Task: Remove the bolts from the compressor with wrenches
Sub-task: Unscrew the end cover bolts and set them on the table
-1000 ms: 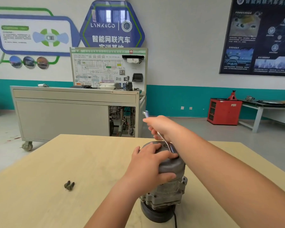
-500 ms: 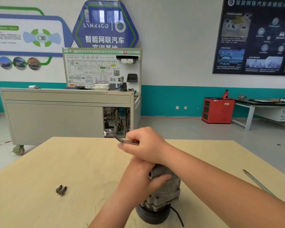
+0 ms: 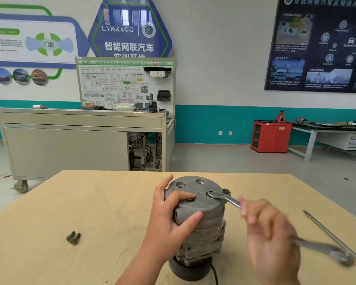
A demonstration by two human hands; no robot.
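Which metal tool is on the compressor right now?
The wrench, held by the right hand, its ring end on the compressor top. The thin rod lies on the table.

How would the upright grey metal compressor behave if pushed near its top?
Probably heavy: the grey cast-metal compressor looks solid. Apt to tip or twist, since it stands tall on its black pulley and the silver wrench sits at its top. The left hand gripping its cap suggests it needs bracing.

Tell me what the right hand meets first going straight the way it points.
Probably the compressor, at its top rim: the right hand, blurred, points up-left along the wrench it holds, whose ring end sits on the top.
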